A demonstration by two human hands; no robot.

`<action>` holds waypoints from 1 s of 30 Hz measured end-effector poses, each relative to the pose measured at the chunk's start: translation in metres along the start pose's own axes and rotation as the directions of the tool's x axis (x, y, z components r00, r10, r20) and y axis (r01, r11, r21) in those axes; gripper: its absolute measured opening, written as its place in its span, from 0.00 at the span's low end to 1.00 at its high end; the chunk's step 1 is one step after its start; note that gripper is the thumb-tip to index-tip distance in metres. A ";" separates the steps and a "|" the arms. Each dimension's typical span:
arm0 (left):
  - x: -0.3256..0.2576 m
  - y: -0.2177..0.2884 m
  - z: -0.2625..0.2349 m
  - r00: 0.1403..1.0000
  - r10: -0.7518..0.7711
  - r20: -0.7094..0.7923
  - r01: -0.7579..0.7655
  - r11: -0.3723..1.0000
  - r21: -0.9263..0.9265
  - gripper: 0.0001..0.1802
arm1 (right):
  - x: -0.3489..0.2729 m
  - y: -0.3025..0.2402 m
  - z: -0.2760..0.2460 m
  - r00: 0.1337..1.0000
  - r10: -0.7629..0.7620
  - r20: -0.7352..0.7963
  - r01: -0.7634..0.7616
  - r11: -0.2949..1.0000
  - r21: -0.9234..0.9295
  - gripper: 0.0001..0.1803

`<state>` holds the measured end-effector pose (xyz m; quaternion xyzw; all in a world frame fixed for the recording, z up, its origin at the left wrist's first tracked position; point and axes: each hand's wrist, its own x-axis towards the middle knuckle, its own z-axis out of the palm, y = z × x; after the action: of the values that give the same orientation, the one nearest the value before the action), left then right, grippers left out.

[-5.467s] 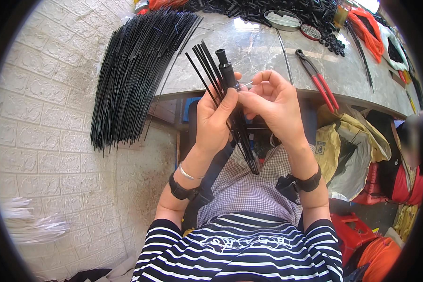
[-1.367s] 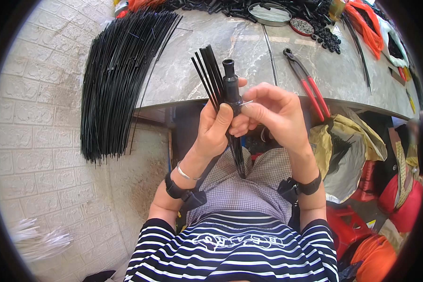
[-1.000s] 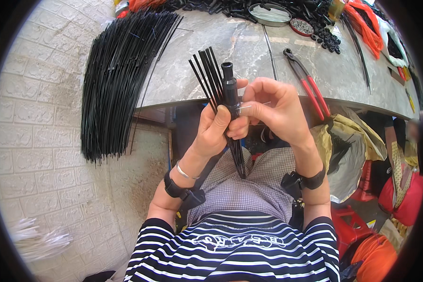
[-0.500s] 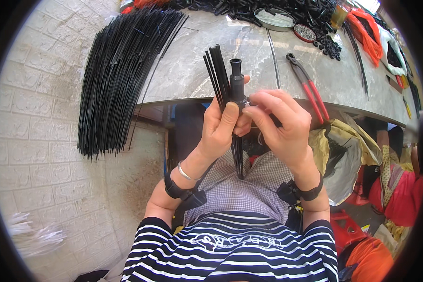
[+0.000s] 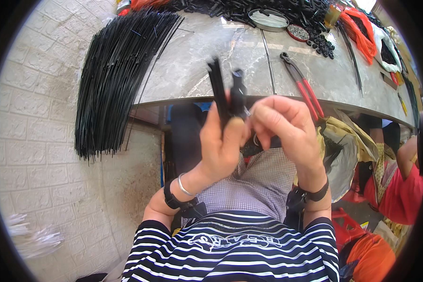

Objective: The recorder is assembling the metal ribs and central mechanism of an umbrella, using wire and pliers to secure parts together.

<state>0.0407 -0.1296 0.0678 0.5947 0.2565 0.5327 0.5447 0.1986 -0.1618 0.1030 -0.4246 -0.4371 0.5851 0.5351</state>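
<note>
My left hand (image 5: 220, 143) is closed around a bundle of thin black rods (image 5: 217, 87) and a black tubular fitting (image 5: 238, 94), both standing up side by side out of its grip and smeared by motion. Close against the fitting's right side, my right hand (image 5: 286, 127) is closed in a pinch. A small pale, shiny bit shows at its fingertips, too blurred to name. Both hands are held over my lap, just in front of the table's near edge.
A large stack of long black rods (image 5: 120, 80) overhangs the table (image 5: 188, 61) at left. Red-handled pliers (image 5: 301, 84) lie at right. Toward the back are a round tin (image 5: 268, 20), a small red dish (image 5: 298, 33) and heaped black parts (image 5: 211, 5). An open sack (image 5: 343, 160) stands right of my knees.
The rods and fitting have dipped and blurred in my left hand. The rod ends that hung below it no longer show. My right hand has shifted slightly right, still close to the fitting.
</note>
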 end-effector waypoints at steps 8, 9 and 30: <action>0.086 -0.040 -0.172 0.632 -0.220 -0.743 0.101 0.974 -0.202 0.09 | -0.007 0.030 -0.057 0.957 -0.116 -0.265 0.089 0.990 -0.114 0.18; 0.079 -0.043 -0.188 0.635 -0.276 -0.721 0.113 0.957 -0.267 0.10 | -0.009 0.036 -0.065 0.965 -0.099 -0.242 0.082 0.994 -0.078 0.16; 0.033 0.023 -0.226 0.747 -0.113 -0.656 0.039 0.991 -0.126 0.09 | -0.036 0.136 -0.075 0.973 -0.012 0.231 0.198 0.557 -0.806 0.34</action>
<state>-0.1626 -0.0220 0.0645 0.3277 0.4283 0.6987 0.4701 0.2388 -0.1997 -0.0468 -0.5375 -0.7350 0.3195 0.2623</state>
